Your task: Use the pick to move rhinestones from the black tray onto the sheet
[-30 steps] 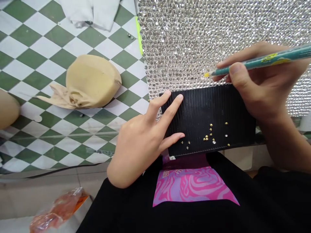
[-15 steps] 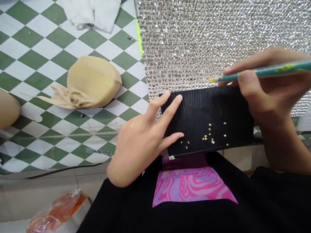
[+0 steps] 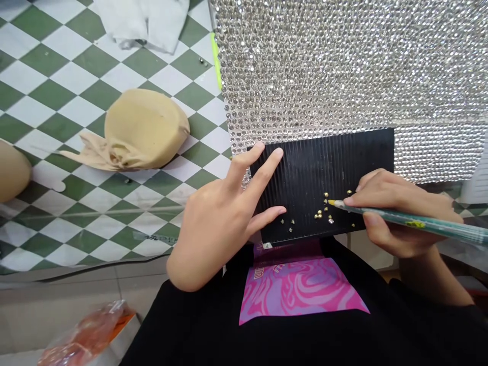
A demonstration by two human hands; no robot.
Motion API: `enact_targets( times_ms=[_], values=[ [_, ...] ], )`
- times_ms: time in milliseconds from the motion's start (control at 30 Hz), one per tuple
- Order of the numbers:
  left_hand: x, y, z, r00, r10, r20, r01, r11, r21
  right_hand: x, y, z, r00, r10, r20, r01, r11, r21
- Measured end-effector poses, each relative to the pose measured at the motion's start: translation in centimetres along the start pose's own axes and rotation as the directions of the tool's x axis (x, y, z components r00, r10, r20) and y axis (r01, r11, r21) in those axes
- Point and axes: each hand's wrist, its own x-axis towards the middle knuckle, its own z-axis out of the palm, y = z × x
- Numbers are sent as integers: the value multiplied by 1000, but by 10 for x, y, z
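On black tray [image 3: 305, 168]: left hand [image 3: 224, 218] flat, splayed; right hand [image 3: 396, 216] pinching pen [image 3: 412, 222] over loose studs [image 3: 324, 213].

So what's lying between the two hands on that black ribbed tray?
Head view: small loose gold studs on the black ribbed tray, between left hand and right hand.

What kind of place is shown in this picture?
Probably a craft worktable for rhinestone work: a rhinestone sheet, a black ridged tray with loose stones, and a green picker pencil in the right hand.
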Motion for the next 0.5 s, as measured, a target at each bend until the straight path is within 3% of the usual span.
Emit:
enact_targets(
  times_ms=[300,500],
  values=[
    [1,1,-4,997,-34,76,35,999,-13,3,-1,1,1000,-6,16,7,1000,-28],
    [1,0,-3,1000,-10,29,10,1000,3,6,-2,0,1000,27,0,-27,999,-21]
  ],
)
